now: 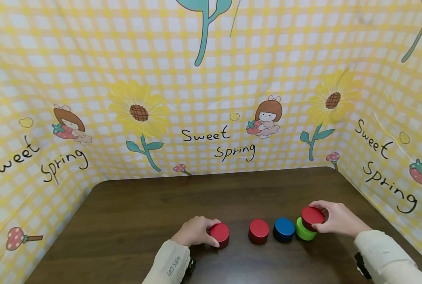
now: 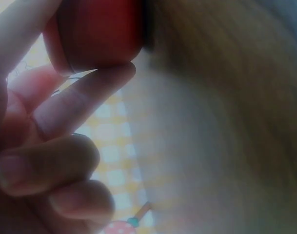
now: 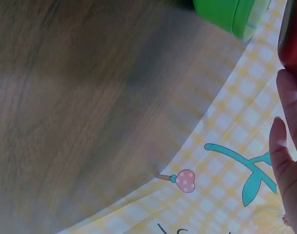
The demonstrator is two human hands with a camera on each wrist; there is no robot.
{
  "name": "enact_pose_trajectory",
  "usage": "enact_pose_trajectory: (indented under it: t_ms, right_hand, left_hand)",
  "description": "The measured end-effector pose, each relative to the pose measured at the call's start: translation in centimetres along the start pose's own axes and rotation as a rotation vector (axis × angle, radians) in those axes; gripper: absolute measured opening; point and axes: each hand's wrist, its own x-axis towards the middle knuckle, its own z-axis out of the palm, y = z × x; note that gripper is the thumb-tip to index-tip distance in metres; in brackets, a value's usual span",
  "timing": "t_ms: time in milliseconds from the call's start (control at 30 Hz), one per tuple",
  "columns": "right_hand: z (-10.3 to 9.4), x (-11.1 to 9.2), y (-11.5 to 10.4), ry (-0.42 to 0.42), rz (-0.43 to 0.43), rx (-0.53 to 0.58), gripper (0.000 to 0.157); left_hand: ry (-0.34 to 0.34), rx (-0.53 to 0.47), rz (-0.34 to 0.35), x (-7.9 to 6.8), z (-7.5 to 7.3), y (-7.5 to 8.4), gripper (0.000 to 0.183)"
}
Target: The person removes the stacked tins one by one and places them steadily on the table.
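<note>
My left hand grips a red round tin by its sides at the left end of the row. In the left wrist view that red tin sits between the thumb and fingers. At the right end, my right hand pinches another red tin in front of or above a green tin. Whether those two touch I cannot tell from the head view; in the right wrist view the green tin and held red tin appear apart. Between the hands stand a third red tin and a blue tin.
All of this is on a dark brown wooden table. A yellow checked cloth with printed flowers and lettering hangs behind the table and along both sides.
</note>
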Motion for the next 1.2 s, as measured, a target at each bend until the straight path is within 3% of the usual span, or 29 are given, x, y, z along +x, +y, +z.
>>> enact_pose_trajectory:
  t_ms: [567, 1200]
  right_hand:
    - [-0.7, -1.2, 1.9, 0.043, 0.044, -0.051, 0.045]
    - [-1.7, -2.0, 3.1, 0.058, 0.109, -0.103, 0.045]
  left_hand:
    - [0.023, -0.028, -0.003, -0.4, 0.2, -0.1, 0.063]
    - [0.001, -0.045, -0.024, -0.2, 0.2, -0.1, 0.064]
